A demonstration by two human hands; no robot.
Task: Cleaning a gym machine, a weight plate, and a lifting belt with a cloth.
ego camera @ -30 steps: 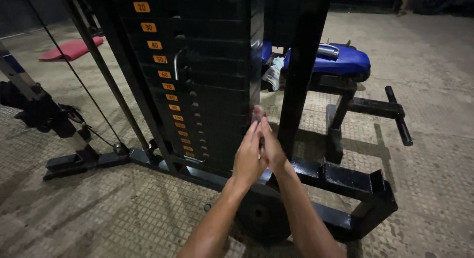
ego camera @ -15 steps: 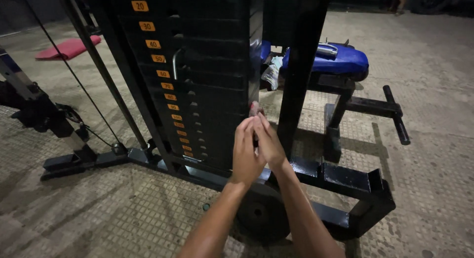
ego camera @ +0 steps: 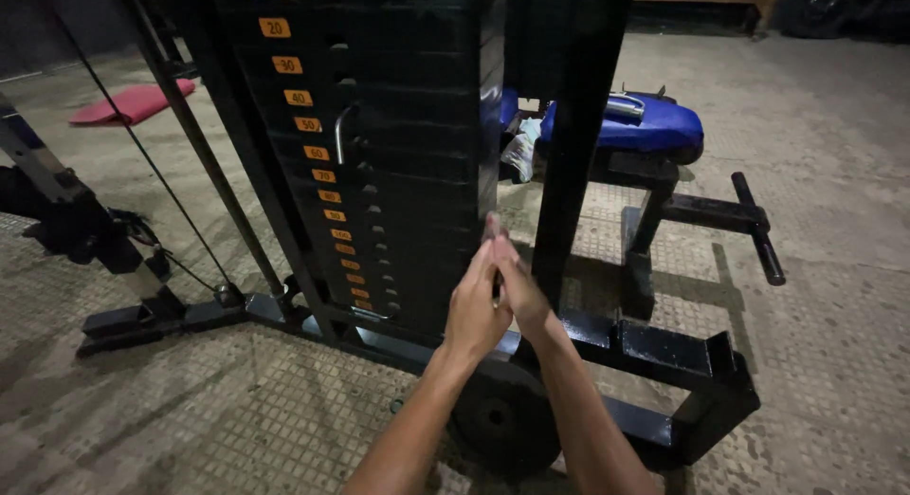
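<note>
Pressed together around a small cloth (ego camera: 492, 227), left hand (ego camera: 477, 305) and right hand (ego camera: 520, 291) wipe the weight stack (ego camera: 417, 154) edge (at twelve o'clock), lower plates seemingly left.

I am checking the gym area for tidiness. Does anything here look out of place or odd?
Mildly, yes. A metal bottle and a crumpled cloth are left lying on the blue bench, and a red mat lies loose on the floor behind the machine. The weight stack itself looks orderly.

small orange rectangular labels (ego camera: 316, 153) in a column down the black weight stack (ego camera: 417, 154)
</note>
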